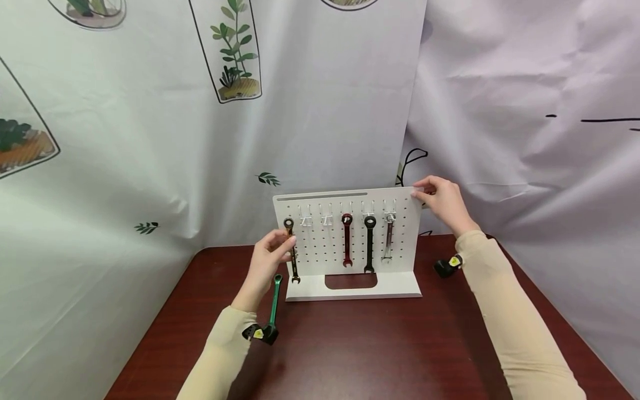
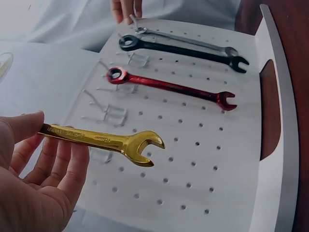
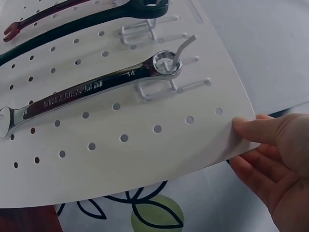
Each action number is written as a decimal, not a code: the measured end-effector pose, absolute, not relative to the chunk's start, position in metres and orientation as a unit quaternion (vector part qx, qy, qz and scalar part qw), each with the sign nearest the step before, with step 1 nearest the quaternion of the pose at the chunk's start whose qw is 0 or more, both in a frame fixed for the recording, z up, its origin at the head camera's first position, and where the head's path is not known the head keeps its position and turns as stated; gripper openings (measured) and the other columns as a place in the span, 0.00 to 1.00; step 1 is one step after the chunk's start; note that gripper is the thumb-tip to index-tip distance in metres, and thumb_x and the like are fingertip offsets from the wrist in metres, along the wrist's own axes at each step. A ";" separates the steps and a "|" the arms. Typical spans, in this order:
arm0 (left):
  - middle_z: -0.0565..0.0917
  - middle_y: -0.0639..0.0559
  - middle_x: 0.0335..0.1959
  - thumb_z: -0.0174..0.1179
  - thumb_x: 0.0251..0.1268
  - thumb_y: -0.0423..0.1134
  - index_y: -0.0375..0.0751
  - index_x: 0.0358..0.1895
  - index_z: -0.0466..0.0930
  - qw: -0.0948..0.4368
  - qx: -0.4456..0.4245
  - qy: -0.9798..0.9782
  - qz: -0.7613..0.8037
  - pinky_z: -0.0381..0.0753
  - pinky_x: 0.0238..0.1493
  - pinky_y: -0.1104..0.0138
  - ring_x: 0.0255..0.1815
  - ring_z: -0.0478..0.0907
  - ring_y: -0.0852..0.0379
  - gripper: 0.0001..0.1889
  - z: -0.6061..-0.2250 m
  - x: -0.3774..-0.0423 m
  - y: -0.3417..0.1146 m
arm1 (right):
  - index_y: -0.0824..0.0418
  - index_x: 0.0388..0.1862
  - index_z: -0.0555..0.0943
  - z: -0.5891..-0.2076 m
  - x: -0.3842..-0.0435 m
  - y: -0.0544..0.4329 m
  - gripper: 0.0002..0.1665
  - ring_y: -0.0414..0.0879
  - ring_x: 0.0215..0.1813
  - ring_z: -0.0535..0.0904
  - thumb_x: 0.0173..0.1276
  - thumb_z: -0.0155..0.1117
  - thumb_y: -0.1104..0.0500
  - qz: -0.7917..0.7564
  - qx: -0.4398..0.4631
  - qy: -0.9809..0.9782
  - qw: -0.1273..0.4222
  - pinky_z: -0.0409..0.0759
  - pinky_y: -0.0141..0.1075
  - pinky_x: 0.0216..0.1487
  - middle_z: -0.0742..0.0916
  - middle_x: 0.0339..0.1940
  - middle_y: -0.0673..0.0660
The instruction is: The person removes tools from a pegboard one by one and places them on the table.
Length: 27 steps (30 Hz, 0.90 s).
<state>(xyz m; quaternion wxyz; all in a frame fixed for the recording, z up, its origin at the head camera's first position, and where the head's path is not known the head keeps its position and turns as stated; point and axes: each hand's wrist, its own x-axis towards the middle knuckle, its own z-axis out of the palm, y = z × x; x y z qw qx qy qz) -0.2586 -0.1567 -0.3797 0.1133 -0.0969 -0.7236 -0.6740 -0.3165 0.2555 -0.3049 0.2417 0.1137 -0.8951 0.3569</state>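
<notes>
My left hand (image 1: 270, 255) pinches a gold combination wrench (image 2: 96, 138) between thumb and fingers, its open-end jaw pointing down in the head view. The wrench is in front of the left side of a white pegboard stand (image 1: 330, 244). With thumb in front and fingers behind, my right hand (image 3: 280, 159) grips the board's upper right corner. On the board's hooks hang a red wrench (image 1: 347, 241), a black wrench (image 1: 369, 244) and a silver wrench (image 3: 91, 92) marked 14. Two hooks (image 1: 305, 219) left of the red wrench hold nothing.
A green wrench (image 1: 274, 300) lies on the dark red table (image 1: 370, 344), left of the stand's base and close to my left wrist. Behind the stand hangs a pale printed cloth (image 1: 330, 128), with more cloth down both sides.
</notes>
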 end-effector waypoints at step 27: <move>0.82 0.54 0.36 0.67 0.69 0.42 0.30 0.51 0.79 0.093 -0.006 -0.781 -0.618 0.85 0.40 0.62 0.38 0.83 0.57 0.18 -0.400 -0.244 -0.237 | 0.65 0.54 0.84 -0.302 -0.316 0.257 0.18 0.57 0.47 0.83 0.73 0.67 0.53 0.370 0.102 -0.901 0.203 0.79 0.48 0.44 0.88 0.46 0.67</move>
